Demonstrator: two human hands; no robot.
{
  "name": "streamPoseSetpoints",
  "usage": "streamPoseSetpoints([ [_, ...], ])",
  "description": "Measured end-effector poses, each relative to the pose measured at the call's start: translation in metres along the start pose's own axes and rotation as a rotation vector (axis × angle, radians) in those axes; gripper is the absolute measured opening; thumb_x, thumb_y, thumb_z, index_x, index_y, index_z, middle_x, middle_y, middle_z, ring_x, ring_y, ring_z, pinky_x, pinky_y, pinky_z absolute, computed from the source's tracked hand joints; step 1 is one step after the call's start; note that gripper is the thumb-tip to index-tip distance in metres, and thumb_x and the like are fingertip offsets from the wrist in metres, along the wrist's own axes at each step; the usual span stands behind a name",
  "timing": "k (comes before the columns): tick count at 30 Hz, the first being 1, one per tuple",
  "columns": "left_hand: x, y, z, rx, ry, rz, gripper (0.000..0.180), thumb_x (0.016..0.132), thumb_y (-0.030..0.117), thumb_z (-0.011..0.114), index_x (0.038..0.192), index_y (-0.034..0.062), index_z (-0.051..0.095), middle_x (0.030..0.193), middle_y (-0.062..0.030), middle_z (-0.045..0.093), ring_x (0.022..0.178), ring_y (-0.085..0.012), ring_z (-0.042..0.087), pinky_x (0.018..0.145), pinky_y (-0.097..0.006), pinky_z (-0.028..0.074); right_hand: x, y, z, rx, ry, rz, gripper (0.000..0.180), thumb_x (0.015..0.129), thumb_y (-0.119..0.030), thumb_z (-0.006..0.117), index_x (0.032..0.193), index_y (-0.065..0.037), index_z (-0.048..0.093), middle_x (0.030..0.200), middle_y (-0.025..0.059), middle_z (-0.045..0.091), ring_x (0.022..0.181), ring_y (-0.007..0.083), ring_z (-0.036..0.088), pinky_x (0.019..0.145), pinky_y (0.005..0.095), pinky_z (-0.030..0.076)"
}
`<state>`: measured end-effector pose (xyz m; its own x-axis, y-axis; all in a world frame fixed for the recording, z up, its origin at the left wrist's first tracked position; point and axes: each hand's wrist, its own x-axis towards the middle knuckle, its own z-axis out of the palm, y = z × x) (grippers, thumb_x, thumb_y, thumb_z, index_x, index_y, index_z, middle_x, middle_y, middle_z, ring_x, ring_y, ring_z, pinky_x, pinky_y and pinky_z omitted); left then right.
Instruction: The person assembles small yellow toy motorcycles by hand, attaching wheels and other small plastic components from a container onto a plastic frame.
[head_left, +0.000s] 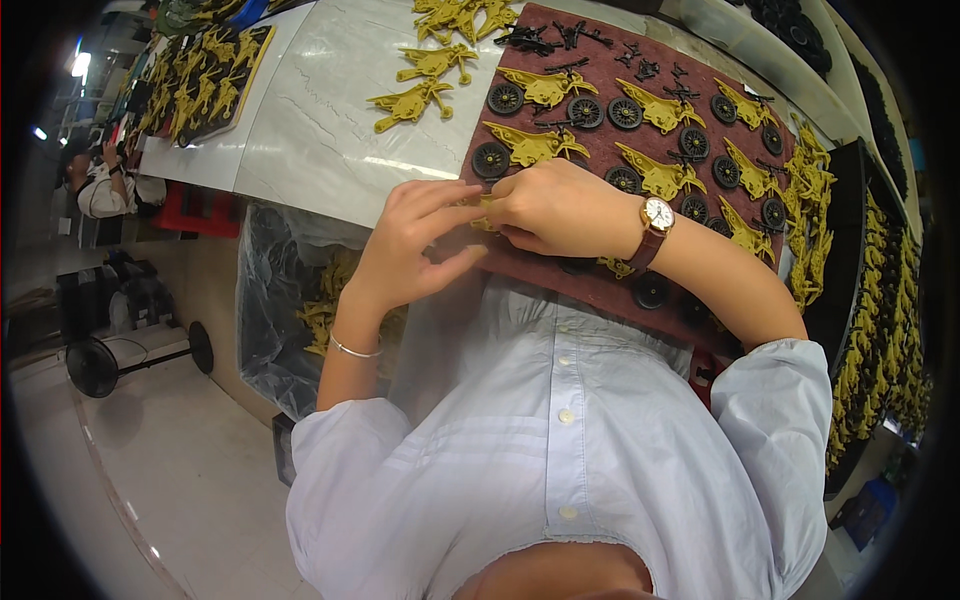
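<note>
My right hand (560,208) reaches in from the right with its fingers bent and pinched together at the mat's left edge. Between its fingertips shows a small bit of a yellow toy motorcycle body (485,214), mostly hidden by the hands. My left hand (415,240) is beside it, fingers stretched toward the right fingertips and thumb held apart. Just beyond my hands, a toy motorcycle (535,146) with a yellow body and black wheels lies flat on the dark red mat (610,90). Several similar ones lie in rows to the right.
Loose yellow bodies (415,103) lie on the white marbled table (330,100). Black parts (580,36) sit at the mat's far edge. A plastic-lined box (280,310) with yellow pieces stands below the table. More yellow parts hang over a dark tray (850,220) at right. Another person (105,190) is far left.
</note>
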<state>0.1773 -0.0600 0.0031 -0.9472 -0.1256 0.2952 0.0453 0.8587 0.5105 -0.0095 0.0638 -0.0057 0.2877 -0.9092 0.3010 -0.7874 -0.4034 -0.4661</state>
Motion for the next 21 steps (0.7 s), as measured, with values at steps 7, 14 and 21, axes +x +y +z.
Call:
streamPoseSetpoints([
  [7,-0.006,-0.003,0.016,0.023,0.110,0.017,0.017,0.067,0.006,0.076,0.083,0.0061,0.071,0.114,-0.0092,0.067,0.110,-0.0278,0.061,0.094,-0.038,0.042,0.003,0.001,0.009,-0.091,-0.165,0.034,0.016,0.074,-0.010,0.067,0.088,-0.004,0.065,0.082,0.0096,0.064,0.075,0.0294,0.065,0.065,0.0400,0.053],
  [14,-0.016,-0.004,0.025,-0.004,0.221,-0.052,0.012,0.067,0.004,0.075,0.079,0.0061,0.071,0.110,-0.0078,0.070,0.107,-0.0264,0.063,0.093,-0.038,0.043,-0.001,-0.002,0.011,0.030,-0.036,0.029,0.010,0.075,-0.013,0.064,0.072,-0.004,0.067,0.076,0.0124,0.066,0.071,0.0310,0.066,0.061,0.0412,0.053],
  [21,-0.022,-0.009,0.026,-0.091,0.286,-0.077,0.019,0.068,0.006,0.076,0.086,0.0054,0.072,0.112,-0.0080,0.070,0.112,-0.0258,0.062,0.096,-0.038,0.042,-0.002,-0.003,0.018,0.166,0.103,0.111,0.011,0.079,-0.015,0.062,0.078,-0.004,0.065,0.079,0.0109,0.064,0.074,0.0301,0.065,0.065,0.0394,0.053],
])
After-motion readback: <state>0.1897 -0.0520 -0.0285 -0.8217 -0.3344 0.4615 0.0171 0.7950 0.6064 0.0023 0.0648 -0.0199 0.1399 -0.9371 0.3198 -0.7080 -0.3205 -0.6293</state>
